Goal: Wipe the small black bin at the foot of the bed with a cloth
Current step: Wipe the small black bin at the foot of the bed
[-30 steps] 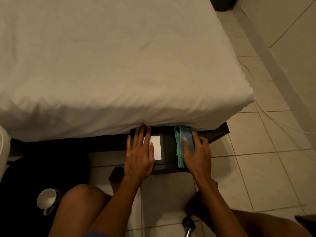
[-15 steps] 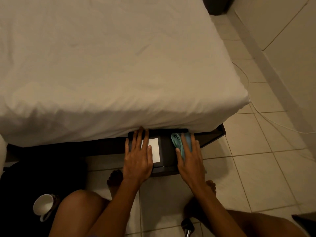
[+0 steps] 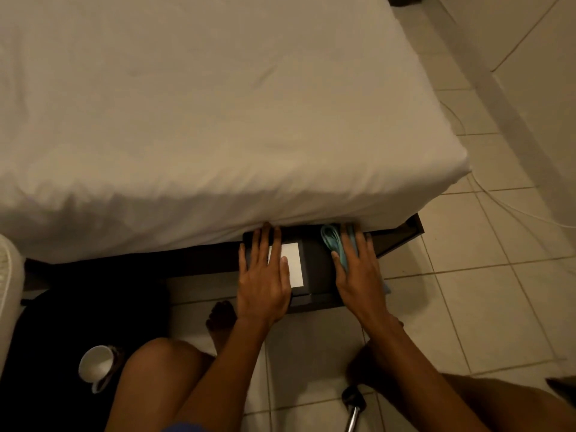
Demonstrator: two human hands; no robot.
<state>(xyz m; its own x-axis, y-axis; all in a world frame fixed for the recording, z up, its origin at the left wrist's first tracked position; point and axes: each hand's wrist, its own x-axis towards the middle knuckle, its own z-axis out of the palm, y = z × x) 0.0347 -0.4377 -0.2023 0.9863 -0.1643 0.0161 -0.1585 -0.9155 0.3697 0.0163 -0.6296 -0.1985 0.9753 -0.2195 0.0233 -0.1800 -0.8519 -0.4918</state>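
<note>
The small black bin (image 3: pixel 314 263) stands on the floor against the foot of the bed, partly tucked under the white mattress edge; a white label (image 3: pixel 293 265) shows on its top. My left hand (image 3: pixel 265 275) lies flat on the bin's left side, fingers spread, bracing it. My right hand (image 3: pixel 358 272) presses a folded teal cloth (image 3: pixel 333 241) against the bin's right side, fingers reaching up to the mattress edge. Most of the cloth is hidden under that hand.
The bed with a white sheet (image 3: pixel 202 120) fills the upper view over a dark frame (image 3: pixel 402 235). A white cup (image 3: pixel 95 366) lies on a black mat at lower left. A white cable (image 3: pixel 498 204) crosses the tiles at right. My bare knees and feet are below.
My right hand has slid the cloth along the bin's right side, toward the mattress. My left hand has kept its place on the bin.
</note>
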